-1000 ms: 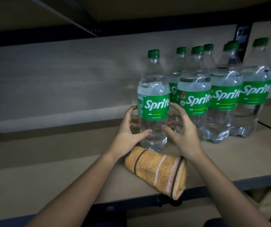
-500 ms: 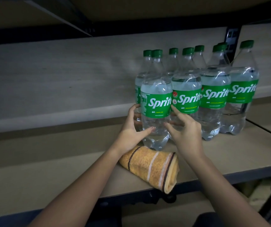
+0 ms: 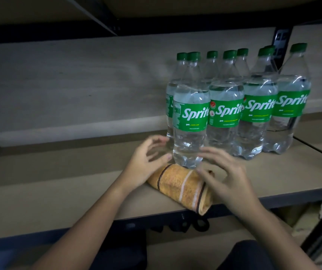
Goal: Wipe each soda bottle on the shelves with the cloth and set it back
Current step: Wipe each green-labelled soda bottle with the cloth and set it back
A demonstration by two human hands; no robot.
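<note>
Two hands [image 3: 185,168] open, bottle [image 3: 190,121] upright, cloth [image 3: 181,188]

One head-worn view only, wide-angle, looking forward and slightly down into a shelf [image 3: 62,172] bay. Close range: both forearms enter from the bottom edge, left hand [image 3: 146,158] and right hand [image 3: 226,172] mid-frame. Bottles [image 3: 224,106] sit right of centre against the back panel. Upper shelf underside fills the top edge; edges curve from lens distortion. No second view to overlap with.
</note>
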